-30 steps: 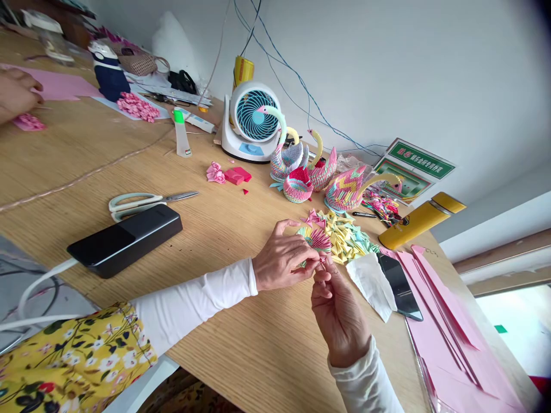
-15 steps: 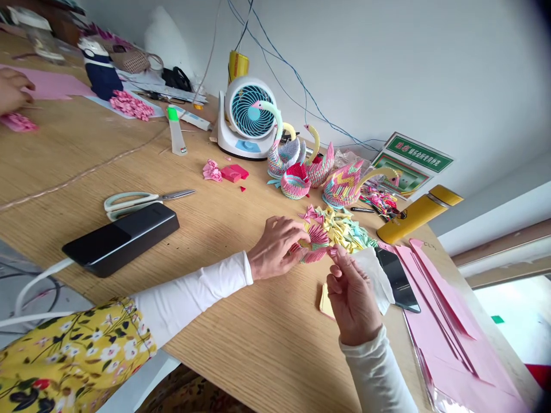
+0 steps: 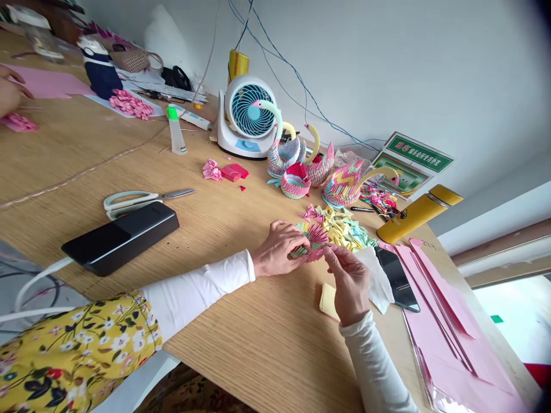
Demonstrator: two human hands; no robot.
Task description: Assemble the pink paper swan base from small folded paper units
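My left hand (image 3: 278,250) is closed around a small pink and green modular paper piece (image 3: 313,237), held just above the wooden table (image 3: 241,321). My right hand (image 3: 349,282) pinches a tiny pink folded unit against the right edge of that piece. Just beyond the hands lies a heap of yellow, pink and green folded paper units (image 3: 344,226). A yellow note (image 3: 327,299) lies under my right wrist, beside a white tissue (image 3: 379,281).
Several finished paper swans (image 3: 318,172) stand before a small white fan (image 3: 245,117). Scissors (image 3: 138,201) and a black power bank (image 3: 120,236) lie at left. A dark phone (image 3: 398,278), pink sheets (image 3: 447,338) and a yellow bottle (image 3: 419,221) are at right. Another person's hand (image 3: 8,92) works far left.
My right hand has come up from below and moved onto the right edge of the paper piece. The yellow note, once hidden under that hand, now shows.
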